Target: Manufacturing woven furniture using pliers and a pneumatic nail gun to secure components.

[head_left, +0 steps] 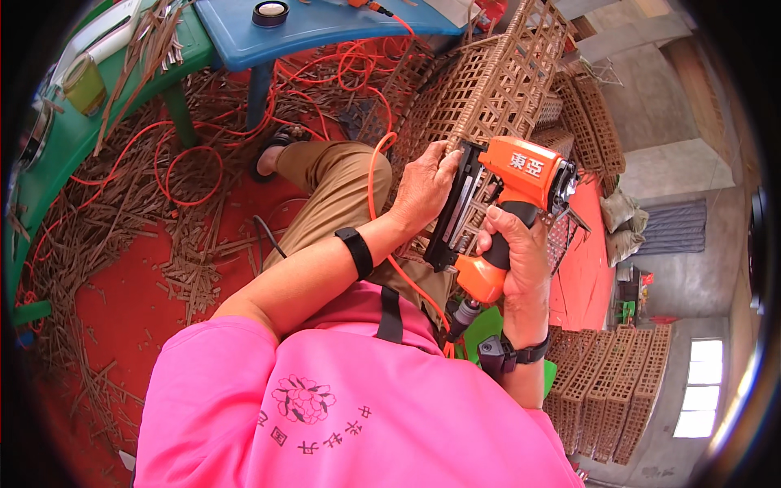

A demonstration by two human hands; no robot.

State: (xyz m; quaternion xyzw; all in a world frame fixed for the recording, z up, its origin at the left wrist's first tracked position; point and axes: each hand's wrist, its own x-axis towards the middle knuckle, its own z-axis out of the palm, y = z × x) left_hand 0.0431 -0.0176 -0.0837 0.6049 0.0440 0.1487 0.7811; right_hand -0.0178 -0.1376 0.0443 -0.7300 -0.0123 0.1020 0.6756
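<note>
My right hand (521, 244) is wrapped around the black grip of an orange and black pneumatic nail gun (521, 171). An orange air hose (415, 281) joins the gun's lower end and loops up past my left wrist. The gun's nose points up toward the edge of a brown woven basket (496, 81), which stands tilted in front of me. Right beside that nose, my left hand (425, 187) has its fingers bent and pressed together on the basket's edge. The gun hides part of the basket behind it.
A blue table (325, 32) bearing a roll of tape (270, 12) stands ahead, joined by a green table (37, 195) at left. Cut strips (89, 236) and looped hose litter the red floor (130, 301). Stacked woven baskets (610, 390) stand at right.
</note>
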